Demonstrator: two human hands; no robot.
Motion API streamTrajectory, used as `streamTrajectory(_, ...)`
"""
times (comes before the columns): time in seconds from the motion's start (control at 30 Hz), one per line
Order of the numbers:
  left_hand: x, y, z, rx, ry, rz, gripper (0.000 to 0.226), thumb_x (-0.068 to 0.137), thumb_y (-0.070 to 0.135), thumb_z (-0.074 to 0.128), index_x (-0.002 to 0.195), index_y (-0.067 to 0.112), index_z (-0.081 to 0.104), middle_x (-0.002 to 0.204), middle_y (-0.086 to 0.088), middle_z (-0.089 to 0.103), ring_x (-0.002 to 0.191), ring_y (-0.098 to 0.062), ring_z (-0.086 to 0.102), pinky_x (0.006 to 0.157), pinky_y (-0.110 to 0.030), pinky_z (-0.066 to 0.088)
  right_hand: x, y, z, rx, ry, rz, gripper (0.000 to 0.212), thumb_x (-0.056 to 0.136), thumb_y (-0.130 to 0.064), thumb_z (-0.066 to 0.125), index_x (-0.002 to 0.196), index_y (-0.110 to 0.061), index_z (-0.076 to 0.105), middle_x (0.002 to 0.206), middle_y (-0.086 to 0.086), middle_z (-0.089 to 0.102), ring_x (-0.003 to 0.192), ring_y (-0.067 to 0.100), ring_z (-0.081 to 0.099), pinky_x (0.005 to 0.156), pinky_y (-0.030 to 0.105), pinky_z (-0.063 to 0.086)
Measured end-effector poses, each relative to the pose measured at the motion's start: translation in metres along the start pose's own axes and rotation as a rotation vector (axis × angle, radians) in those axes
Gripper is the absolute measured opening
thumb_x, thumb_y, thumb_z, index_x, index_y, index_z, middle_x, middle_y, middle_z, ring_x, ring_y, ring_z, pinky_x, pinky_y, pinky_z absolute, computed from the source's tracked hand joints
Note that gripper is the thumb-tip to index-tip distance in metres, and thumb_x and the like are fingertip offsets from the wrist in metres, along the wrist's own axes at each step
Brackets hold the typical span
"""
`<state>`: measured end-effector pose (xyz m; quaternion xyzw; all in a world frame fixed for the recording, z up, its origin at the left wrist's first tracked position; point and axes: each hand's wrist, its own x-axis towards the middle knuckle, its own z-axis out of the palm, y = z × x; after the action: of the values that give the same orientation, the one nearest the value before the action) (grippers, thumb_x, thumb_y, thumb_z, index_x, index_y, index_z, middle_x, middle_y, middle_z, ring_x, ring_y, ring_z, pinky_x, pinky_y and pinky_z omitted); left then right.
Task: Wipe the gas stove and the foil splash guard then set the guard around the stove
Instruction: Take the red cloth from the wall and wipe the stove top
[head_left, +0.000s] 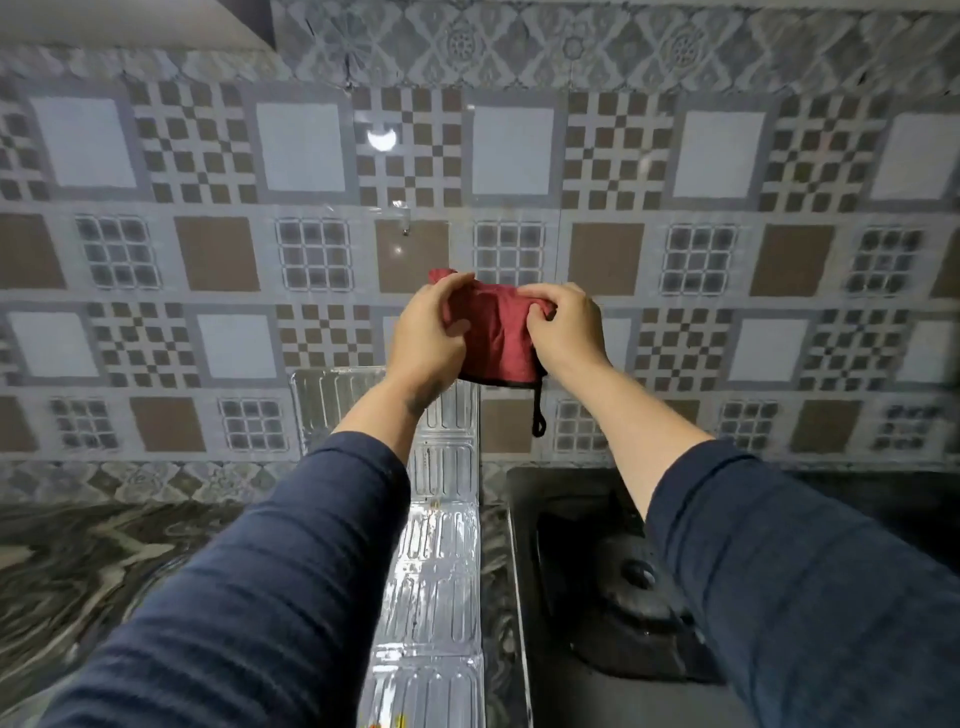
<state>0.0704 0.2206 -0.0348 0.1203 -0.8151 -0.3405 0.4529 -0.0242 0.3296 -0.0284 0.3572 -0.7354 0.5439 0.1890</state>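
Note:
A red cloth (498, 338) with a black hem and hanging loop is held up in front of the tiled wall. My left hand (431, 332) grips its left edge and my right hand (566, 327) grips its right edge, both above the counter. Below them the shiny foil splash guard (441, 545) lies on the counter, folded, running from the wall toward me. The black gas stove (597, 571) sits to its right, with one burner showing. My right sleeve hides much of the stove.
A dark marbled countertop (104, 561) spreads to the left of the guard. A patterned tile wall (311, 208) rises directly behind everything.

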Motion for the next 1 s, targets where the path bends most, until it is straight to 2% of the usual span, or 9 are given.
streamTrajectory(0.23,-0.111,0.029,0.027,-0.068,-0.102,-0.198,0.057,0.086,-0.011,0.049,0.133,0.020,0.053,0.127,0.004,0.055,0.117,-0.013,0.051,0.105,-0.028,0.041,-0.092,0.032,-0.065,-0.048,-0.153,0.067,0.031,0.089,-0.002,0.047,0.107,-0.012,0.070,0.112,0.008,0.061,0.100,0.011,0.053,0.083,0.007,0.032)
streamTrajectory(0.4,-0.169,0.050,0.041,-0.005,-0.165,-0.297,0.058,0.087,-0.009,0.050,0.136,0.023,0.051,0.134,0.002,0.054,0.112,-0.006,0.046,0.094,-0.012,0.037,-0.143,0.045,-0.102,-0.001,-0.254,0.128,0.031,0.086,-0.001,0.049,0.105,-0.009,0.071,0.114,0.007,0.069,0.108,0.012,0.059,0.083,0.006,0.035)
streamTrajectory(0.5,-0.198,0.053,0.043,-0.024,-0.228,-0.365,0.059,0.087,-0.011,0.049,0.136,0.021,0.050,0.126,0.004,0.053,0.111,-0.009,0.049,0.076,0.000,0.041,-0.176,0.053,-0.118,-0.001,-0.296,0.182,0.031,0.085,-0.001,0.050,0.104,-0.010,0.072,0.113,0.006,0.070,0.107,0.015,0.060,0.087,0.012,0.039)
streamTrajectory(0.53,-0.209,0.053,0.044,-0.010,-0.250,-0.379,0.058,0.086,-0.011,0.050,0.136,0.020,0.049,0.122,0.004,0.053,0.109,-0.009,0.049,0.074,0.000,0.041,-0.187,0.055,-0.123,-0.001,-0.314,0.203,0.031,0.084,-0.002,0.050,0.103,-0.011,0.073,0.111,0.006,0.070,0.105,0.015,0.061,0.087,0.015,0.041)
streamTrajectory(0.63,-0.243,0.047,0.043,0.030,-0.375,-0.481,0.055,0.087,-0.005,0.056,0.136,0.019,0.050,0.116,-0.003,0.055,0.100,-0.013,0.053,0.079,-0.017,0.046,-0.219,0.065,-0.134,-0.043,-0.379,0.240,0.031,0.081,-0.001,0.051,0.100,-0.010,0.074,0.106,0.008,0.072,0.093,0.011,0.060,0.076,0.010,0.037)
streamTrajectory(0.73,-0.265,0.036,0.042,0.210,-0.549,-0.469,0.050,0.085,0.009,0.064,0.132,0.024,0.054,0.109,-0.004,0.058,0.100,-0.020,0.058,0.083,-0.022,0.044,-0.244,0.076,-0.135,-0.227,-0.516,0.237,0.029,0.081,-0.009,0.054,0.099,-0.017,0.074,0.101,0.008,0.064,0.098,0.022,0.060,0.079,0.017,0.037)
streamTrajectory(0.83,-0.266,0.028,0.038,0.341,-0.570,-0.425,0.045,0.088,0.024,0.061,0.132,0.026,0.053,0.102,0.001,0.059,0.099,-0.023,0.061,0.088,-0.028,0.047,-0.261,0.081,-0.130,-0.571,-0.590,-0.038,0.031,0.079,-0.026,0.054,0.106,-0.030,0.068,0.103,0.002,0.049,0.108,0.025,0.047,0.094,0.037,0.038)
streamTrajectory(0.9,-0.260,0.023,0.035,0.383,-0.539,-0.414,0.045,0.091,0.021,0.053,0.135,0.026,0.050,0.110,0.000,0.063,0.104,-0.025,0.062,0.092,-0.035,0.049,-0.264,0.078,-0.121,-0.510,-0.592,-0.258,0.036,0.079,-0.028,0.052,0.112,-0.031,0.067,0.116,0.000,0.057,0.119,0.023,0.047,0.104,0.044,0.033)
streamTrajectory(1.0,-0.252,0.010,0.033,0.403,-0.492,-0.404,0.047,0.090,0.012,0.046,0.135,0.025,0.047,0.124,-0.003,0.059,0.109,-0.025,0.060,0.094,-0.042,0.050,-0.265,0.072,-0.101,-0.424,-0.842,-0.363,0.040,0.092,-0.030,0.045,0.130,-0.030,0.055,0.145,-0.005,0.048,0.139,0.014,0.035,0.114,0.041,0.019)
